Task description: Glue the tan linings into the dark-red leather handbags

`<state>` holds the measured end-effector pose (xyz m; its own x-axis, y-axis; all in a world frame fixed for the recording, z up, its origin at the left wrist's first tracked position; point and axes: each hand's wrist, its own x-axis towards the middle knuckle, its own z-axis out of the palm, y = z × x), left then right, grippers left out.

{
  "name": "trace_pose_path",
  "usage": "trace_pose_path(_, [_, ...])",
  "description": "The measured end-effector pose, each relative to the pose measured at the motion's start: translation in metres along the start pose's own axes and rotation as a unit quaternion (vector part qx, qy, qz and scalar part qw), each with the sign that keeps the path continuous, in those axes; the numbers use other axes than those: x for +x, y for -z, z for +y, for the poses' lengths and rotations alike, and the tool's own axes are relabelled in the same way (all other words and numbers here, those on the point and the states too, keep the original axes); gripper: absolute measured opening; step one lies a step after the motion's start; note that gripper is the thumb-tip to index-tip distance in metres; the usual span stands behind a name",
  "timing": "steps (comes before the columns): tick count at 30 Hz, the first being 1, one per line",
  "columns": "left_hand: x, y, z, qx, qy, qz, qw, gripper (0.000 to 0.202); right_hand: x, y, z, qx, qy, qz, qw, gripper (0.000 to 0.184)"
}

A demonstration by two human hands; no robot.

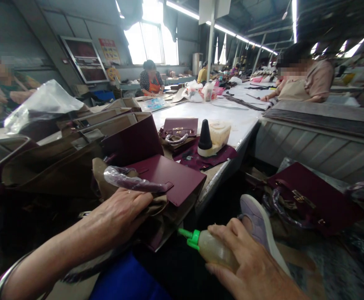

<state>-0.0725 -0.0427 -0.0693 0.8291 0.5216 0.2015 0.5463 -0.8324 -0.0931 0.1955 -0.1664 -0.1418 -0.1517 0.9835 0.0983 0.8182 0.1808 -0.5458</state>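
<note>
A burgundy handbag (169, 177) lies tilted at the table's near edge, its plastic-wrapped handle (135, 180) standing over the open side. My left hand (122, 210) is closed on the bag's tan lining (157, 205), just beneath that handle. In my right hand (241, 254) is a squeeze bottle (216, 250) with a green nozzle, filled with something yellowish. The nozzle points left at the handbag's lower side and stays a little apart from it. My fingers wrap around the bottle's body.
More burgundy bags (128, 137) crowd the left. A black cone-topped container (205, 137) stands on burgundy scrap beside a smaller bag (180, 127). At lower right are a shoe (257, 221) and another burgundy bag (313, 200). Co-workers sit around the long white table (182, 111).
</note>
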Motion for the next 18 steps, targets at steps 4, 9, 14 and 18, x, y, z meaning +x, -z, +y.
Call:
trace_pose_path(4, [0.000,-0.001,0.001,0.019,-0.016,0.027,0.999,0.034,-0.004,0.005,-0.013,0.043,0.020,-0.058,0.997,0.049])
trace_pose_path(9, [0.002,0.000,0.003,0.015,-0.021,0.043,0.999,0.031,-0.002,0.004,-0.011,0.008,0.016,-0.001,1.000,0.051])
trace_pose_path(14, [0.004,-0.002,0.001,-0.012,-0.003,0.015,1.000,0.025,-0.001,0.009,-0.016,0.031,0.020,-0.037,0.999,0.049])
trace_pose_path(18, [0.000,-0.008,-0.001,-0.027,0.019,0.002,0.999,0.021,-0.002,0.015,-0.022,0.027,0.027,-0.049,0.998,0.050])
